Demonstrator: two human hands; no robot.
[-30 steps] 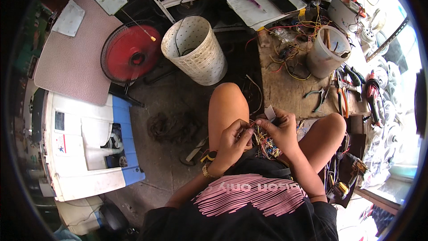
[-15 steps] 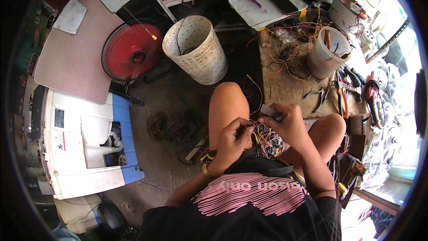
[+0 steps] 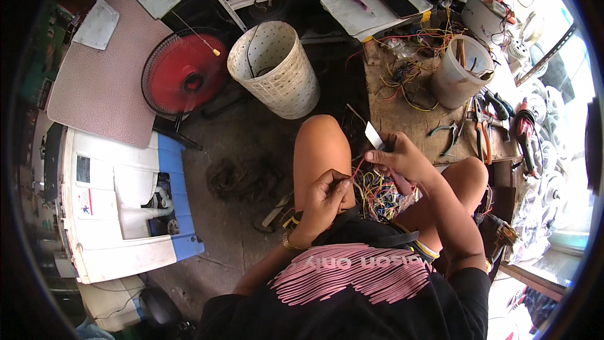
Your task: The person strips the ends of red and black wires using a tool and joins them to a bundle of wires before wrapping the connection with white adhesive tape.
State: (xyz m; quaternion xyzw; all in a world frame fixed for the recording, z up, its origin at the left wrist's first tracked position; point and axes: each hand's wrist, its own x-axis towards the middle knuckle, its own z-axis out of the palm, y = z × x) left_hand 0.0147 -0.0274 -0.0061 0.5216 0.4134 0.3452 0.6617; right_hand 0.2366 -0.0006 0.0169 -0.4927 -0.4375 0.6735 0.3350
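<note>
My left hand is closed over my lap, pinching one end of a thin red wire between thumb and fingertips. The wire slants up to the thumb of my right hand. That hand is wrapped round a knife; its pale flat blade points up and away, and a dark red handle shows below the palm. Under both hands, a tangled heap of multicoloured wires lies in my lap between my bare knees.
At the right, a wooden bench carries pliers, loose wires, and a translucent bucket. A phone rests on papers behind. A perforated white bin and red fan stand ahead; a white-blue washing machine is at left.
My right hand has moved slightly up and turned, so the blade stands more upright and the handle shows. The hands have drawn apart, with more red wire visible between them.
</note>
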